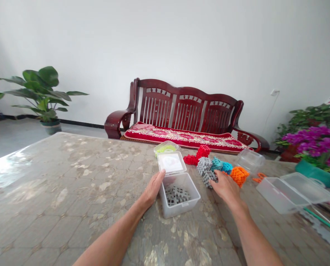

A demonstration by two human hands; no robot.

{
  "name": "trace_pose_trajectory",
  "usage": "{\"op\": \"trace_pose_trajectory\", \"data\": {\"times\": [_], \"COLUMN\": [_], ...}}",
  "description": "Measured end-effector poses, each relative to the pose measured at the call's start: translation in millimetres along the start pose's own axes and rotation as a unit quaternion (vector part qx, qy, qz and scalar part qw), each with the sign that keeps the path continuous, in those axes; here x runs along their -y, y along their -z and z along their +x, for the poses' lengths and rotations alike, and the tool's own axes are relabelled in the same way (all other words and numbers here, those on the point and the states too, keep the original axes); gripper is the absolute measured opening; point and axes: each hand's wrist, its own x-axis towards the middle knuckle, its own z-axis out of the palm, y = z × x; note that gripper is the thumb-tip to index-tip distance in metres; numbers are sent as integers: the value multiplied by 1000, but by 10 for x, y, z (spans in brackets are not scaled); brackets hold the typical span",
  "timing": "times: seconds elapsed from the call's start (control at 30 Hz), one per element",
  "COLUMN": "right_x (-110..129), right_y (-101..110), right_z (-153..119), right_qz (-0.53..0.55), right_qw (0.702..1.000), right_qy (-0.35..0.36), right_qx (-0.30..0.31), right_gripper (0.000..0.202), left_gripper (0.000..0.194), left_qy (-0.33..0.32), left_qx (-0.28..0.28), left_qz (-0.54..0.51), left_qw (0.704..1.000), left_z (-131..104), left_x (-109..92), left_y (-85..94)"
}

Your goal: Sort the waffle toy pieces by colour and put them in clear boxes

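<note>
A clear plastic box with its hinged lid raised stands in front of me. Loose grey interlocking pieces lie inside it. My left hand grips the box at its left rear corner, near the hinge. To the right, my right hand has its thumb and fingers closed on the dark grey end of a grey cluster of interlocked pieces. Red, blue and orange clusters sit close around it; my fingers partly cover the blue and orange ones.
Behind the box is a container with yellow-green pieces. An upturned clear box, orange bits and another open box are at the right, near purple flowers. A wooden bench stands beyond the table.
</note>
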Motion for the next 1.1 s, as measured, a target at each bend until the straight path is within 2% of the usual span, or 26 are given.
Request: {"op": "trace_pose_trajectory", "data": {"times": [0.2,0.4,0.5,0.6,0.67,0.77,0.93,1.1], "right_x": [14,48,12,-24,3,175,634,834], "right_y": [-3,-24,3,95,196,381,592,581], "right_z": [-17,-24,0,26,6,-132,-516,-670], "right_qz": [-9,-21,26,143,267,401,365,341], "right_qw": [1000,998,998,987,961,908,888,870], "right_qy": [-1,7,-3,-9,24,125,274,332], "right_qx": [-22,-53,-58,-71,-66,-15,63,124], "right_gripper": [52,47,47,50,51,53,55,60], "left_gripper": [67,58,58,58,58,57,54,55], "left_qy": [-18,-82,-82,-76,-70,-65,-81,-83], "left_qx": [-7,-2,1,2,-3,-5,-16,-9], "left_qz": [4,56,60,56,55,53,74,89], "left_qw": [1000,995,995,996,996,996,994,993], "left_z": [2,-90,-106,-93,-84,-80,-78,-65], "left_x": [15,-83,-102,-88,-77,-75,-86,-63], "left_y": [-18,-85,-94,-83,-78,-81,-85,-57]}}
